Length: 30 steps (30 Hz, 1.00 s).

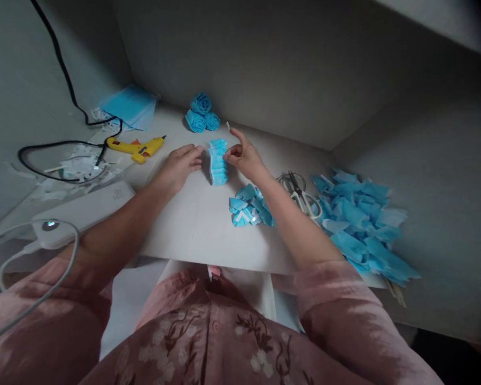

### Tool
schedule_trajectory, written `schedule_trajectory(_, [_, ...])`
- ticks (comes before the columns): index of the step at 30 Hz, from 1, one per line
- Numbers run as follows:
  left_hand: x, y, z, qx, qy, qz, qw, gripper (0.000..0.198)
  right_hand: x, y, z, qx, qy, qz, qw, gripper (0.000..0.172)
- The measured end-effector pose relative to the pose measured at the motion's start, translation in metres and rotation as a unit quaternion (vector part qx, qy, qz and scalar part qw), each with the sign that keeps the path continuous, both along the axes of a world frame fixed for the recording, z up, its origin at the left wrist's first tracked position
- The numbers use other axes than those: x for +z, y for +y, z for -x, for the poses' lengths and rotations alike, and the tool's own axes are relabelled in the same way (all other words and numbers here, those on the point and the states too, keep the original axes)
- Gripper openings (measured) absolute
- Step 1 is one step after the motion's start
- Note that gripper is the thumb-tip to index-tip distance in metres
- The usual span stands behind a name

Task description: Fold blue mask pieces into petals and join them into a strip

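Observation:
A pleated blue strip [218, 163], which looks like folded mask fabric, lies upright in the middle of the white table between my hands. My left hand [181, 166] rests just left of it, fingers stretched out and holding nothing. On the strip's right edge, the thumb and a bent finger of my right hand [245, 156] close in a pinch. Its index finger points away, with a small white strip [228, 126] at the tip. Nearer to me, under the right forearm, sits a small heap of folded blue pieces [248, 206], partly hidden.
Three blue fabric roses [200, 113] stand at the back. On the left are a yellow glue gun [138, 148], blue face masks [130, 104], white scraps [72, 170] and a white power bank [84, 211] with cables. Scissors [304, 200] and a blue petal pile [356, 214] lie right.

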State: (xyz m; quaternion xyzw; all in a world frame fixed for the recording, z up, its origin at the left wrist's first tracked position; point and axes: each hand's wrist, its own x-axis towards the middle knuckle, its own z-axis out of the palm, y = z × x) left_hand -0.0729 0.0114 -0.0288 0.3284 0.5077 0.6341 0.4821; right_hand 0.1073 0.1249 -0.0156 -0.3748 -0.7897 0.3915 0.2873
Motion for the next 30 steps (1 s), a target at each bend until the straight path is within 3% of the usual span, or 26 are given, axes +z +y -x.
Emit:
schedule_trajectory(4, [0.007, -0.009, -0.011, -0.108, -0.026, 0.0, 0.994, 0.043, 0.016, -0.018, -0.018, 0.017, 0.039, -0.039, 0.998, 0.087])
schedule_trajectory(6, [0.011, -0.013, -0.015, -0.137, 0.007, 0.014, 0.991, 0.043, 0.021, -0.029, -0.024, 0.028, 0.037, -0.06, 0.997, 0.087])
schedule_trajectory(10, [0.016, -0.017, -0.018, -0.107, 0.052, 0.034, 0.992, 0.028, 0.026, -0.048, -0.036, 0.006, 0.036, -0.088, 0.995, 0.078])
schedule_trajectory(15, [0.019, -0.018, -0.02, -0.084, 0.09, 0.025, 0.992, 0.02, 0.024, -0.059, -0.051, -0.035, 0.077, -0.143, 0.986, 0.032])
schedule_trajectory(24, [0.023, -0.018, -0.027, -0.053, 0.162, 0.007, 0.985, 0.028, 0.012, -0.06, -0.054, 0.042, 0.056, -0.208, 0.976, 0.02])
schedule_trajectory(30, [0.021, -0.019, -0.027, -0.052, 0.185, -0.01, 0.981, 0.028, 0.01, -0.064, -0.051, 0.03, 0.023, -0.253, 0.967, 0.014])
